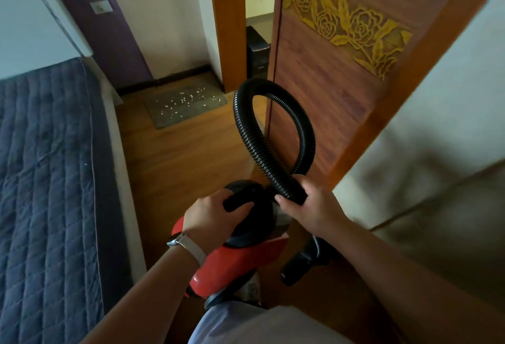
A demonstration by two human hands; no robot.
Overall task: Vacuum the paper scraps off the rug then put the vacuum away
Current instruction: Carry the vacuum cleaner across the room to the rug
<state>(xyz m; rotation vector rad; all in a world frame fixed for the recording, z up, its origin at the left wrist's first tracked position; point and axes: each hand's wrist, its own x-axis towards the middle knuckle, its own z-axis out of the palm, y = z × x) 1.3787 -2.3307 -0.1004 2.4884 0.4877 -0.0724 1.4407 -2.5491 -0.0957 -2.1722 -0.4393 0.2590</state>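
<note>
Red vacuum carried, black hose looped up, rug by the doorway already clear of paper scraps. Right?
One thing is wrong: the rug by the doorway is not clear. The head view shows pale paper scraps strewn across it. The rest holds: the red vacuum is carried and its black hose is looped up.

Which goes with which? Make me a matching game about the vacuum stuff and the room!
Things:
1. hose
2. vacuum
3. paper scraps
4. quilt

Descriptions:
A. scattered on the rug
B. red, with the left hand gripping its black handle
C. blue-grey, at the left edge
D. black, bent in a loop, held by the right hand

Pairs: 1-D, 2-B, 3-A, 4-C
</note>
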